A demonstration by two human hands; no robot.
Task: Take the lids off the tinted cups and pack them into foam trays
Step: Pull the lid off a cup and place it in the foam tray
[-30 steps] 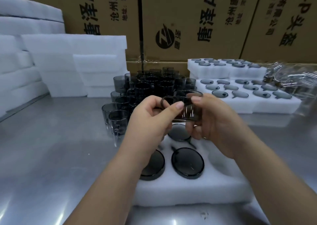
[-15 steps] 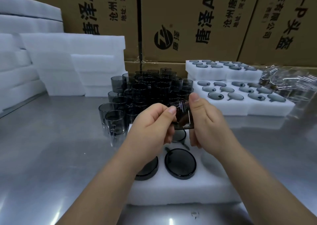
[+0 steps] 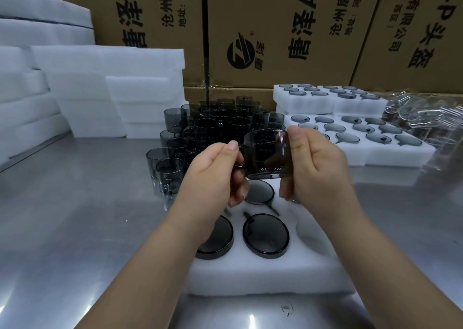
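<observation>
Both hands hold one tinted cup (image 3: 266, 154): left hand (image 3: 215, 175) pinches its handle, right hand (image 3: 317, 164) grips its wall. Smooth glass, probably slippery and breakable.

Setting: packing station in a factory or warehouse. Evidence: steel table (image 3: 75, 228); wall of printed shipping cartons (image 3: 275, 22) behind it; white foam stacks (image 3: 107, 78) at left; dozens of identical tinted cups (image 3: 205, 128) massed together; filled foam trays (image 3: 390, 157) at right.
</observation>
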